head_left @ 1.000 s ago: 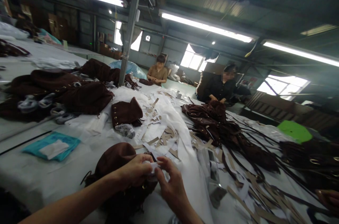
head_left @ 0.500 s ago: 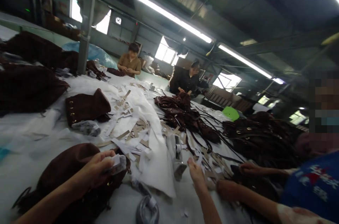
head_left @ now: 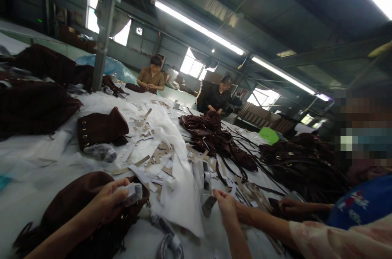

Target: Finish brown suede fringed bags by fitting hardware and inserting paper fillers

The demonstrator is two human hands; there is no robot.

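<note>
My left hand (head_left: 110,197) is closed on a small plastic-wrapped bundle (head_left: 134,193), grey-white and shiny. Below it lies a dark brown bag (head_left: 70,193) with metal eyelets and a tassel-like end. My right hand (head_left: 226,206) has its fingertips pinched together beside a grey upright object (head_left: 208,204) that looks like a tape dispenser; what the fingers hold, if anything, is too small to make out. A plastic-wrapped coil (head_left: 170,246) rests near the front edge of the view.
Another person's forearm (head_left: 266,224) reaches in from the right, its hand hidden behind mine. Paper strips (head_left: 156,155) litter the white sheet (head_left: 180,193). A brown bag (head_left: 101,126) stands at left; brown bags (head_left: 214,132) are heaped beyond. Two people work across the table.
The co-worker's forearm at right has moved left, up against my right hand. My right hand has shifted slightly left and down. My left hand still grips the bundle.
</note>
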